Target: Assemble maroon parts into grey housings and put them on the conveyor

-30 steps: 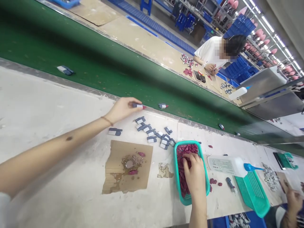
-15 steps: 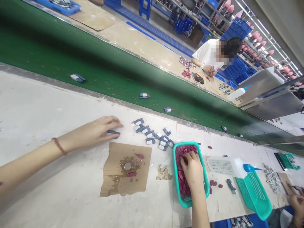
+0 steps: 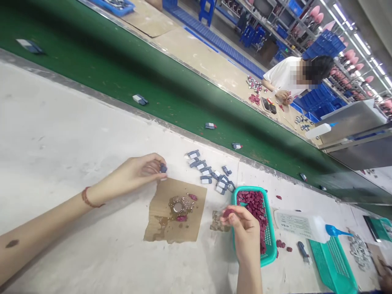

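My left hand (image 3: 139, 171) pinches a small dark blue-grey plastic piece (image 3: 163, 168) between thumb and fingers, just above the upper left of a cardboard sheet (image 3: 197, 226). Wet, glue-like liquid and a round metallic-looking spot (image 3: 177, 208) lie on the cardboard, beside two dark red pieces (image 3: 181, 218). In my right hand (image 3: 246, 232) is a dark red piece (image 3: 227, 212), held at the fingertips by the left rim of a green basket (image 3: 272, 249). Many similar red pieces fill the basket. Several blue-grey and white pieces (image 3: 206, 170) lie in a cluster behind the cardboard.
A white bottle with a blue nozzle (image 3: 301, 223) lies beside another green basket (image 3: 333, 265). Loose red pieces (image 3: 280, 243) are near it. Beyond runs a green conveyor belt (image 3: 171, 108) carrying several pieces. Across it, a person in a white shirt (image 3: 284, 75) handles small parts.
My right hand has come up out of the basket to the left with a red piece. My left hand has turned the blue-grey piece. The view has shifted, and belt pieces have moved.
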Demonstrator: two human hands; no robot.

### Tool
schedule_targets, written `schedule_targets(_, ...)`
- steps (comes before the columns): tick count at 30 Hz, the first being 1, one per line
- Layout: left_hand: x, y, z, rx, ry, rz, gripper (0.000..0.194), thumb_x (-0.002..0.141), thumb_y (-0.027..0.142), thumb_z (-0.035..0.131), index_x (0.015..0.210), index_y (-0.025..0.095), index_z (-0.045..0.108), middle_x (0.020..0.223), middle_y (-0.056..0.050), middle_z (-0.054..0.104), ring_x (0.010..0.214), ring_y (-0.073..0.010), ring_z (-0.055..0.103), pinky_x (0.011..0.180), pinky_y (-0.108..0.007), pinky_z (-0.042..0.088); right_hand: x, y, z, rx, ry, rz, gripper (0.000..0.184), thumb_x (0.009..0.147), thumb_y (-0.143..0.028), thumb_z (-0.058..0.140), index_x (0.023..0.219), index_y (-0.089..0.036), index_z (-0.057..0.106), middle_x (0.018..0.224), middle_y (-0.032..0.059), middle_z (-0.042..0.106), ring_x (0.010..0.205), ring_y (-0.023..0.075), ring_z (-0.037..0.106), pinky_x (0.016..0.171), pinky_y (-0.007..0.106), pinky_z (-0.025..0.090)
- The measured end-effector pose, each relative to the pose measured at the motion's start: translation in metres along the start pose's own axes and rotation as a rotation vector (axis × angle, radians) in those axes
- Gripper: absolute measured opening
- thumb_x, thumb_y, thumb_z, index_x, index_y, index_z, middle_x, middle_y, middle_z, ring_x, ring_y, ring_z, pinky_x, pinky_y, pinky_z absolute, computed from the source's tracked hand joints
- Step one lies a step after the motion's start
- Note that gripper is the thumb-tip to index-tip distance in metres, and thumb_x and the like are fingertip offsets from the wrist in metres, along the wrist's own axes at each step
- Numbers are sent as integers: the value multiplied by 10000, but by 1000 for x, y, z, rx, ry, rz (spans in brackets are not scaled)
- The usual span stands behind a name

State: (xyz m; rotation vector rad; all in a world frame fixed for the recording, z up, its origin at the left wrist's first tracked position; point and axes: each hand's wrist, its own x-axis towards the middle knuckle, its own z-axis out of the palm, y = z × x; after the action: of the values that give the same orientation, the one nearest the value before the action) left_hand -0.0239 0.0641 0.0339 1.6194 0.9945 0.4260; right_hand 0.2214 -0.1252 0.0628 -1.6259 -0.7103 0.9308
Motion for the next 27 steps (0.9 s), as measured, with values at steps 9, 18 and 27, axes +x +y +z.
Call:
schedule_targets(9,-29,1,33,-624,-45,-376,442,579,488,809,826,151,666,609,21,619,505,-98,496,501,-220,414,5,29,58,-144,-164,-4,130,761,-298,698,830,-188,715,677,27,705,602,162,652,566,265,537)
schedule_targets(18,-34,-17,42,-932,-237,-435,459,605,410,860,915,156,634,730,-17,713,684,-144,667,685,-254,520,4,33,77,-561,-378,-455,142,900,-168,506,893,-196,645,815,65,704,731,176,656,664,284,531)
schedule_targets(27,-34,-21,49,-901,-235,-335,365,601,299,856,839,159,617,804,-5,689,734,-131,630,681,-241,505,4,35,74,-521,-264,-353,118,882,-224,541,834,-189,643,737,27,694,598,148,610,575,249,495)
